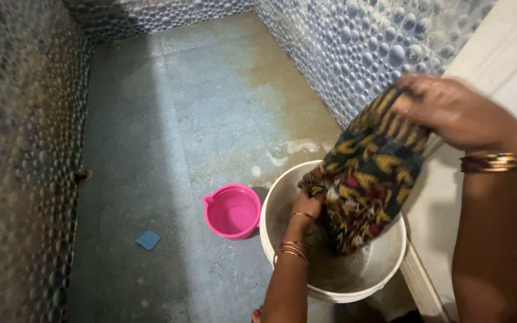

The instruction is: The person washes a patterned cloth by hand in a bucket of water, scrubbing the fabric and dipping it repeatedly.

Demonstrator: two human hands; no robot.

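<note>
Right hand [450, 110] nearest camera, raised, clenched on top end of patterned cloth [366, 179]. Cloth hangs lengthwise down-left into white bucket [390, 257]. Left hand [307, 206] lower, inside bucket, gripping cloth's bottom edge. Pink mug [233, 211] just left of bucket; blue soap bar [148, 240] farther left on wet floor [210, 107].

Wet patterned cloth [366, 179], glossy plastic bucket [390, 254]
</note>
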